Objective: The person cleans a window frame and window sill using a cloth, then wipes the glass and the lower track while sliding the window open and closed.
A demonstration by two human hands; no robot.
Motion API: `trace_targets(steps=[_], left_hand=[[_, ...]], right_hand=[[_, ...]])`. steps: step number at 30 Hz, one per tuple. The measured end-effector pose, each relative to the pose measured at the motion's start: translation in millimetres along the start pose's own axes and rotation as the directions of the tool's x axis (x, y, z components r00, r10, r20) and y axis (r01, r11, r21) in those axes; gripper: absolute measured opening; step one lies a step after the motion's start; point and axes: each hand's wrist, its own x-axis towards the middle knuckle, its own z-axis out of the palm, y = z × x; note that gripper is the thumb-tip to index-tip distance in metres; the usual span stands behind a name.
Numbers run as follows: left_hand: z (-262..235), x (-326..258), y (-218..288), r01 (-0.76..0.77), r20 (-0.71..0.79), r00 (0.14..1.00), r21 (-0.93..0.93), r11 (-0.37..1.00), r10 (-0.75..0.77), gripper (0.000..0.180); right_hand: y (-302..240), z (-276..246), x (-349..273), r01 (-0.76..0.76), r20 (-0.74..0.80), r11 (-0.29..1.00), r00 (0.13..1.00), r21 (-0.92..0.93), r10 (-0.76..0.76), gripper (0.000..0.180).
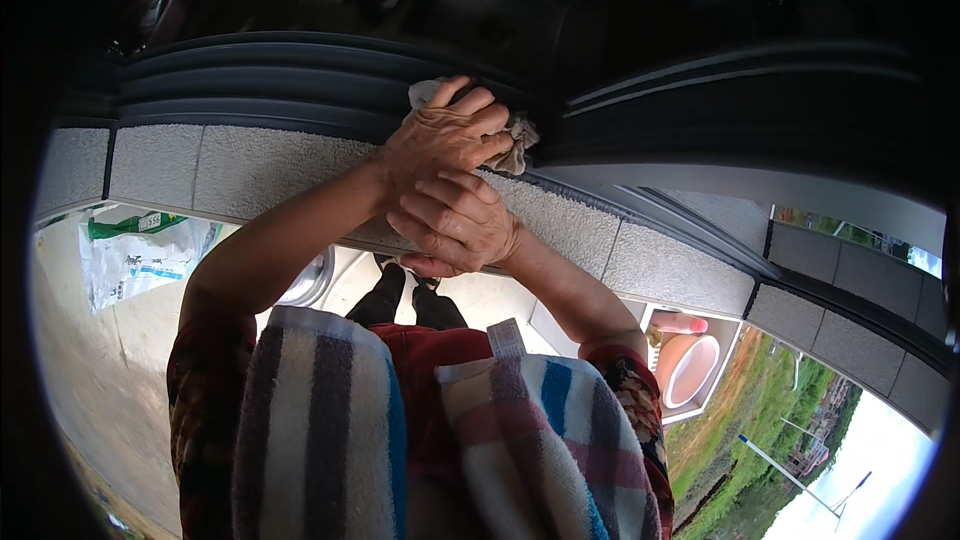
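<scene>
While the left hand [440, 140] sits on top of the crumpled rag [521, 146], fingers bent and closed over the bunched cloth, the right hand [455, 225] lies on the near side of the rag, its half-curled fingertips against the left hand; whether its palm holds anything, I cannot tell. The rag is at the near edge of the dark grooved window frame [260, 90], whose rails run past it on both sides, and the rough gray tile ledge [270, 170] lies just nearer the person than the rag. Done well, this pressing probably calls for steady weight from the right hand rather than a harder pinch by the left. A fold tucked under the fingertips should reach the grooves beside the rag better than the loose bunch does. Short strokes along the rails would likely suit it, with the knuckles clear of the coarse ledge below the rag, which could scrape them.
</scene>
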Motion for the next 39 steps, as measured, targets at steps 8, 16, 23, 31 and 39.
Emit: trace_targets(steps=[8,16,23,31,39], left_hand=[[-22.5,-37.3,-30.0,0.338,-0.115,0.918,-0.273,0.901,-0.379,0.024],[4.0,38.6,20.2,0.101,0.119,0.989,-0.134,0.986,-0.085,0.028],[-16.5,7.1,-7.7,0.191,0.201,0.966,-0.139,0.972,-0.161,0.027],[11.2,3.4,11.6,0.121,-0.072,0.984,-0.393,0.912,-0.161,0.024],[21.4,15.2,21.7,0.115,-0.026,0.991,-0.304,0.946,-0.129,0.030]], right_hand=[[-69.2,-80.0,-81.1,-0.732,-0.165,0.594,0.666,-0.336,0.728,0.027],[-81.3,-49.8,-119.6,-0.767,-0.375,0.332,0.581,-0.549,0.723,0.030],[-78.8,-47.1,-114.3,-0.769,-0.398,0.352,0.596,-0.535,0.698,0.033],[-79.6,-48.4,-109.7,-0.753,-0.348,0.360,0.600,-0.552,0.721,0.035],[-80.6,-46.9,-109.9,-0.761,-0.367,0.343,0.590,-0.551,0.719,0.033]])
